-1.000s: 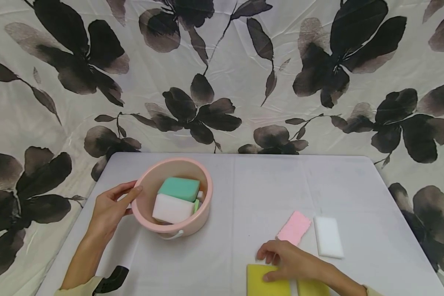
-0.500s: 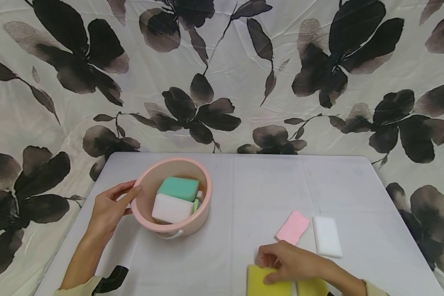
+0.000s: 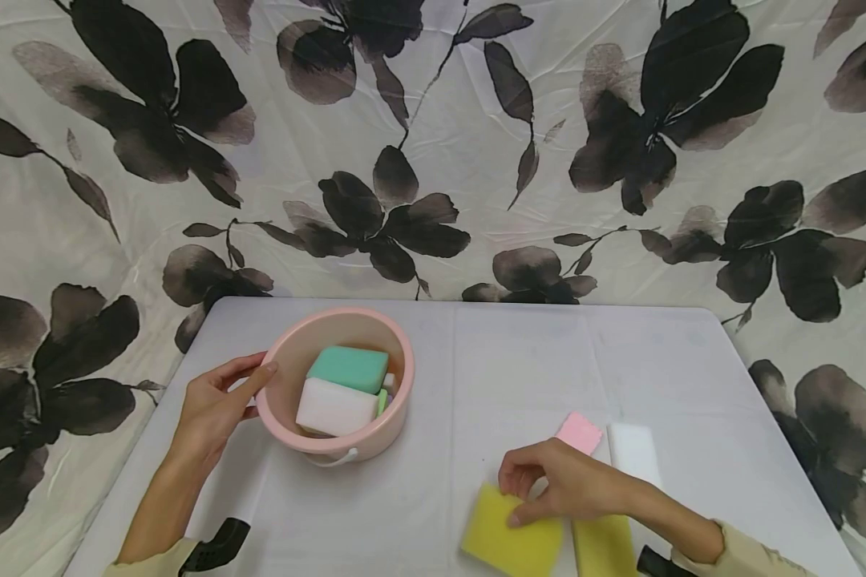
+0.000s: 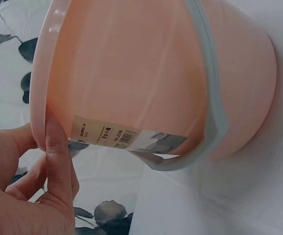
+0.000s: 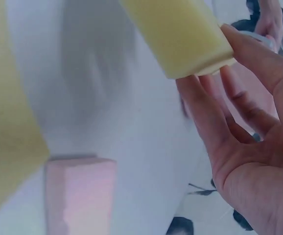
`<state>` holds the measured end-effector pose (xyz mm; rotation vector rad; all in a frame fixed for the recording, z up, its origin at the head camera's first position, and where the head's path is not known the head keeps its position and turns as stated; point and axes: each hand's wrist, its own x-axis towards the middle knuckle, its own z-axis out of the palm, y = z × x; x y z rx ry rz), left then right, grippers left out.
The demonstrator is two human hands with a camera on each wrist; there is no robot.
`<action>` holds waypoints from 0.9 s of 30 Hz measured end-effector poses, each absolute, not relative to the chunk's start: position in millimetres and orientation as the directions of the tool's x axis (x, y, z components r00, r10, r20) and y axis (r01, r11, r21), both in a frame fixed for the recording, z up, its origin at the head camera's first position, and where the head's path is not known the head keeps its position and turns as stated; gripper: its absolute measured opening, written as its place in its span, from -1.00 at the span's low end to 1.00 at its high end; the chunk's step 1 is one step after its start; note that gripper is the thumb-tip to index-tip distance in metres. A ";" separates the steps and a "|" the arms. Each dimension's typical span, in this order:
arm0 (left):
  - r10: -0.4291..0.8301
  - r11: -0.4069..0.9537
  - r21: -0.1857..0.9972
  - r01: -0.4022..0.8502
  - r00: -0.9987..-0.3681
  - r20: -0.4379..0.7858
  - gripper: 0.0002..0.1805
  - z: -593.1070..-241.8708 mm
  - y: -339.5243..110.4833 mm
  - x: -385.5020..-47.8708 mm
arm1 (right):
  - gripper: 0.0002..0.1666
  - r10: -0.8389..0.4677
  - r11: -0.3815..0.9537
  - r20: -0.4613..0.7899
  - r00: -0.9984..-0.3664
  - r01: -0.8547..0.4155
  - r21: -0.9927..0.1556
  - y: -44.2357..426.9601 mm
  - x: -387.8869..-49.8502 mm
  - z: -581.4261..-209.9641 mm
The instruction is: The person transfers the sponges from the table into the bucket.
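In the head view, my left hand [image 3: 212, 405] pinches the left rim of a pink bucket [image 3: 388, 439] between thumb and fingers. Inside the bucket lie a teal sponge [image 3: 350, 369], a white block [image 3: 337, 406] and smaller items, partly hidden. My right hand [image 3: 564, 482] pinches one edge of a yellow sponge [image 3: 512, 533]. The right wrist view shows this sponge raised off the table, thumb on one face and fingers on the other. Flat on the table beside it lies a second yellow sponge [image 3: 604, 551], partly behind my right hand and forearm.
Beyond my right hand lie a pink sponge [image 3: 579, 433], partly covered, and a white block [image 3: 633, 450]. The bucket's grey handle [image 4: 212, 88] hangs down its side. A floral cloth [image 3: 520, 160] rises behind the white table [image 3: 520, 344].
My right hand has moved up and away from the front edge, and the yellow sponge has lifted and tilted with it. My left hand and the bucket stay put.
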<state>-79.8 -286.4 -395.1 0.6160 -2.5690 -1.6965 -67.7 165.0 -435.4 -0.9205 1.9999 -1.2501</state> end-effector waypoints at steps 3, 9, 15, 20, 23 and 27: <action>-0.322 0.335 0.885 -0.323 -0.922 -0.215 -0.28 -395.3 -286.2 -79.7 | -0.69 -0.797 0.317 -0.117 -0.592 -0.246 -0.916 162.3 -72.5 -428.6; -0.322 0.333 0.884 -0.328 -0.921 -0.220 -0.28 -394.7 -286.8 -79.8 | -0.69 -0.777 0.321 -0.111 -0.619 -0.239 -0.916 154.5 -81.2 -411.0; -0.316 0.334 0.887 -0.318 -0.925 -0.213 -0.27 -392.8 -287.4 -79.8 | -0.69 -0.763 0.309 -0.103 -0.638 -0.221 -0.925 144.4 -92.1 -393.3; -0.316 0.327 0.889 -0.320 -0.924 -0.217 -0.27 -392.5 -288.0 -80.3 | -0.69 -0.764 0.274 -0.068 -0.641 -0.227 -0.935 135.3 -101.4 -381.4; -0.315 0.330 0.887 -0.322 -0.924 -0.218 -0.26 -392.6 -287.9 -80.5 | -0.70 -0.763 0.248 -0.047 -0.645 -0.224 -0.942 130.1 -107.0 -376.4; -0.311 0.331 0.888 -0.318 -0.926 -0.215 -0.27 -391.9 -287.4 -80.7 | -0.72 -0.755 0.219 -0.015 -0.656 -0.231 -0.948 123.0 -115.6 -371.8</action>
